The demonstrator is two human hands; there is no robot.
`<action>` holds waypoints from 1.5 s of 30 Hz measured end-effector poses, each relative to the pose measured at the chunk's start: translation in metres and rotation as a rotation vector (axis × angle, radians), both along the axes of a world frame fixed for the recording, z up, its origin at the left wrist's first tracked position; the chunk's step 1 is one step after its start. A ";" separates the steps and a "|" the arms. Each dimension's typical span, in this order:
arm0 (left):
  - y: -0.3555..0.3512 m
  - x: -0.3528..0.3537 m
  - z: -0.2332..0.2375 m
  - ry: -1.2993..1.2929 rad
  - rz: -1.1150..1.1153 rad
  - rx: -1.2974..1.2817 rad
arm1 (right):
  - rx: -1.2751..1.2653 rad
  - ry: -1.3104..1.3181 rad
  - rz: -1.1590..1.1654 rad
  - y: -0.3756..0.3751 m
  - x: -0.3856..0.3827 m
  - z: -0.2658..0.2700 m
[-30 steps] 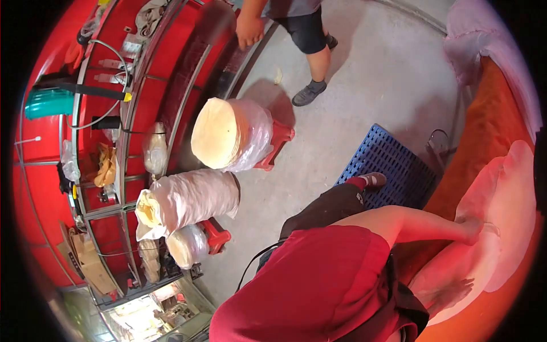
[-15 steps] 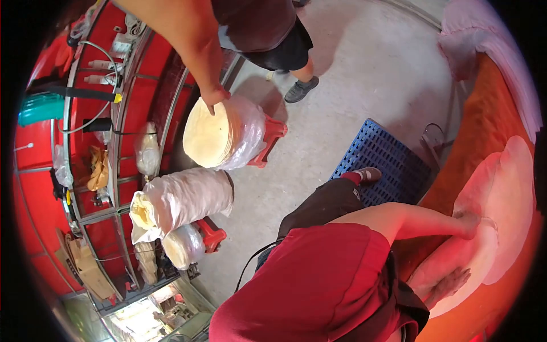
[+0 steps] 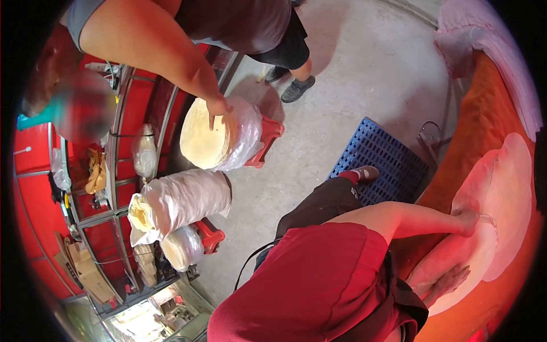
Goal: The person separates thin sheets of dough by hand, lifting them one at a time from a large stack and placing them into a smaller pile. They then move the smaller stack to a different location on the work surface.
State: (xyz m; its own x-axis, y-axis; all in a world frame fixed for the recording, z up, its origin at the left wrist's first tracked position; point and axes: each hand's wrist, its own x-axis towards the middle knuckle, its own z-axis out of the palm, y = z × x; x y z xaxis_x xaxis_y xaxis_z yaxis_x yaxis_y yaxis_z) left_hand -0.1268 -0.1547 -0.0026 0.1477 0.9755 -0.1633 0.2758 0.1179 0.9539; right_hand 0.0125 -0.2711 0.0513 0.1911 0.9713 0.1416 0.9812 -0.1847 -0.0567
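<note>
Pale, thin round sheets (image 3: 510, 188) overlap on an orange-covered surface (image 3: 484, 108) at the right. My left hand (image 3: 467, 222) is closed at the near sheet, its fingers bunched together at a raised fold. Lower down, my right hand (image 3: 451, 283) lies flat on the same sheet with its fingers apart. My red sleeve and shirt fill the bottom middle. Part of the near sheet is hidden under my hands and forearms.
Another person's hand (image 3: 217, 108) touches a wrapped stack of round sheets (image 3: 202, 137) on a red stool (image 3: 268, 139). A white bundle (image 3: 191, 196) and smaller stack (image 3: 181, 248) stand below. A blue slatted mat (image 3: 384, 162) lies under my foot. Shelves (image 3: 97, 219) line the left.
The other person has leaned left and lower; their head now shows, blurred, before the shelves. Their finger still touches the stack. My hands have hardly moved.
</note>
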 end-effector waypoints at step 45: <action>-0.012 -0.016 0.007 -0.090 0.031 0.021 | 0.152 -0.063 0.130 -0.001 0.009 -0.016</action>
State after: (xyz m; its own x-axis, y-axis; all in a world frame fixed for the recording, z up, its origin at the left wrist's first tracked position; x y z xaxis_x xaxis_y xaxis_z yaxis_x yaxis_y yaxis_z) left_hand -0.1428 -0.1668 0.0048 0.1300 0.9830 -0.1299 0.1858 0.1046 0.9770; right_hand 0.0216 -0.2725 0.0350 0.0512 0.9536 0.2965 0.9987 -0.0500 -0.0117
